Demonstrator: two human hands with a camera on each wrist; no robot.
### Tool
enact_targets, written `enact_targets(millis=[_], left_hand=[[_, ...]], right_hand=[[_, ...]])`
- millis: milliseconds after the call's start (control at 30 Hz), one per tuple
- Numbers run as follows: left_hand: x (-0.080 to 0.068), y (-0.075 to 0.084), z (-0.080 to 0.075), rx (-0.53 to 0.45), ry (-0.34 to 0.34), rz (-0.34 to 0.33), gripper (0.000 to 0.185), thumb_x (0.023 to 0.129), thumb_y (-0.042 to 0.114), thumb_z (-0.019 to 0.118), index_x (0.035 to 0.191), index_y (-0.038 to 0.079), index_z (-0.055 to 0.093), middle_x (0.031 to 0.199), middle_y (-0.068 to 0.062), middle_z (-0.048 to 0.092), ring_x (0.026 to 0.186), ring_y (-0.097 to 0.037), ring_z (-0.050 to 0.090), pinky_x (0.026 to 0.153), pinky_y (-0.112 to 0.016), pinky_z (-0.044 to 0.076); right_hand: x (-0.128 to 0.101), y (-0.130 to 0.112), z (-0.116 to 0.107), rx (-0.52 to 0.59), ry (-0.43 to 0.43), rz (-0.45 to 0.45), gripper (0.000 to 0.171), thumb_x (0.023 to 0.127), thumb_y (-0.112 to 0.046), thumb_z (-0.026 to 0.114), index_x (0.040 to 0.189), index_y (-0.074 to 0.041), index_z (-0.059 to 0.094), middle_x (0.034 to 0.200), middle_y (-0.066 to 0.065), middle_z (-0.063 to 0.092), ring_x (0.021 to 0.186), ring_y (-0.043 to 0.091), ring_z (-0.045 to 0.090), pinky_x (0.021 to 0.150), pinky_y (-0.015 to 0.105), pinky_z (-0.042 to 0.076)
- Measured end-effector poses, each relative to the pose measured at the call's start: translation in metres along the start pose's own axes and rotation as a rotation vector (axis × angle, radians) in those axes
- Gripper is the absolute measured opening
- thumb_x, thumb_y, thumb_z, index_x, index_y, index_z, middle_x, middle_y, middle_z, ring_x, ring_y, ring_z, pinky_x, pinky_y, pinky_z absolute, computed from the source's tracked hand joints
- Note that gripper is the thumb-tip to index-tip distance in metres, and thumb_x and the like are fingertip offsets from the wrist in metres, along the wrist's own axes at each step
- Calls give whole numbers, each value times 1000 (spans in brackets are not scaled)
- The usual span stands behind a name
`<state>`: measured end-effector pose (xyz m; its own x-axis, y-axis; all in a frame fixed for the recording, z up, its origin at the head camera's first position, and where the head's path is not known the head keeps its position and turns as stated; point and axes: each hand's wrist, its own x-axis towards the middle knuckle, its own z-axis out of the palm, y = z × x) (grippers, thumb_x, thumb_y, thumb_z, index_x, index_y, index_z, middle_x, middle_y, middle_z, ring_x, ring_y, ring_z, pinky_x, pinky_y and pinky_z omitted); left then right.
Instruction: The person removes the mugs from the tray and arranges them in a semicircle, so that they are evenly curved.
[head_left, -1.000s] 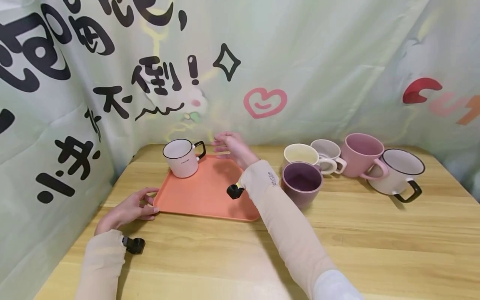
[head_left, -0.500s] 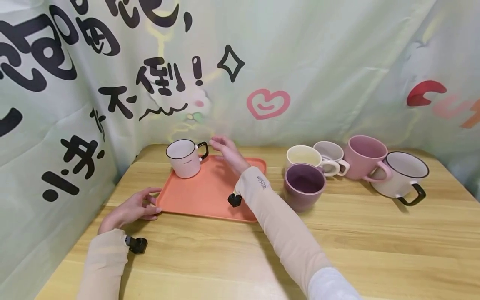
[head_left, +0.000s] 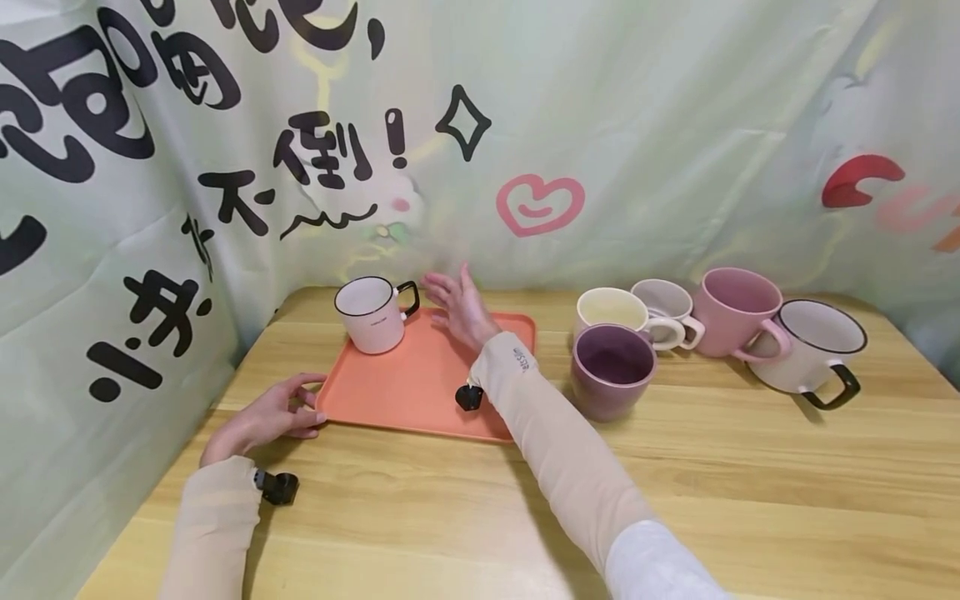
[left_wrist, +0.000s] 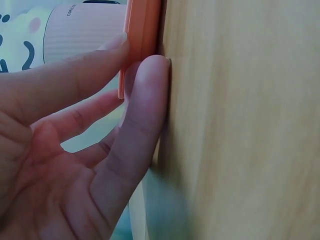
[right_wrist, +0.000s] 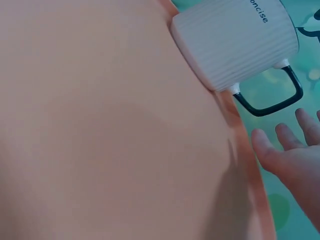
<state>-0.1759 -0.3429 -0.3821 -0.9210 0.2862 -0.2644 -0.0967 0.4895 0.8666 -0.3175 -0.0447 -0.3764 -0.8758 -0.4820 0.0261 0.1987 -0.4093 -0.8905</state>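
A coral-orange tray [head_left: 405, 392] lies on the wooden table. On its back left corner stands a white mug [head_left: 372, 325] with a black rim and black handle, its handle pointing right. My left hand [head_left: 264, 417] pinches the tray's front left corner; in the left wrist view the thumb [left_wrist: 107, 50] lies on the rim and a finger presses the side near the table. My right hand [head_left: 461, 312] hovers over the tray's back edge, fingers spread and holding nothing. In the right wrist view its fingertips are close to the mug's handle [right_wrist: 272, 107] but apart from it.
Right of the tray is a cluster of mugs: a dark purple one [head_left: 611, 375] in front, a cream one [head_left: 600, 310], a pale grey one [head_left: 660, 300], a pink one [head_left: 735, 321], and another white mug with a black handle [head_left: 806, 354]. A printed curtain [head_left: 645, 125] hangs behind the table.
My right hand has stayed near the mug's handle, its fingers lifting and spreading more. My left hand keeps its place at the tray corner. The view has shifted slightly.
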Motion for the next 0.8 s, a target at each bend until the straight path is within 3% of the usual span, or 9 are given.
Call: enact_targets(millis=[300, 500, 633, 800], left_hand=[[0, 0, 0, -3, 5, -2, 71, 95, -6, 65, 151, -14, 22, 109, -23, 48, 87, -23, 65, 76, -34, 63], [2, 0, 3, 0, 5, -2, 70, 95, -6, 65, 151, -14, 22, 108, -22, 48, 86, -23, 64, 75, -33, 63], [3, 0, 2, -15, 1, 0, 71, 95, -7, 65, 151, -14, 22, 109, -23, 48, 87, -23, 65, 76, -34, 63], [1, 0, 0, -9, -5, 0, 70, 96, -7, 64, 151, -15, 21, 109, -23, 47, 87, -23, 65, 76, -34, 63]], right_hand=[[3, 4, 3, 25, -20, 12, 84, 104, -60, -3, 161, -3, 21, 166, 11, 23, 152, 28, 17, 123, 55, 15], [4, 8, 2, -37, 62, -33, 83, 106, -58, 0, 157, 1, 28, 160, 19, 32, 146, 33, 29, 120, 55, 24], [4, 9, 2, -60, 123, -33, 81, 107, -57, 7, 149, 6, 37, 134, 21, 52, 126, 35, 47, 110, 58, 39], [1, 10, -1, -51, 58, 52, 68, 109, -52, 20, 140, 4, 44, 105, 12, 56, 102, 31, 57, 102, 66, 45]])
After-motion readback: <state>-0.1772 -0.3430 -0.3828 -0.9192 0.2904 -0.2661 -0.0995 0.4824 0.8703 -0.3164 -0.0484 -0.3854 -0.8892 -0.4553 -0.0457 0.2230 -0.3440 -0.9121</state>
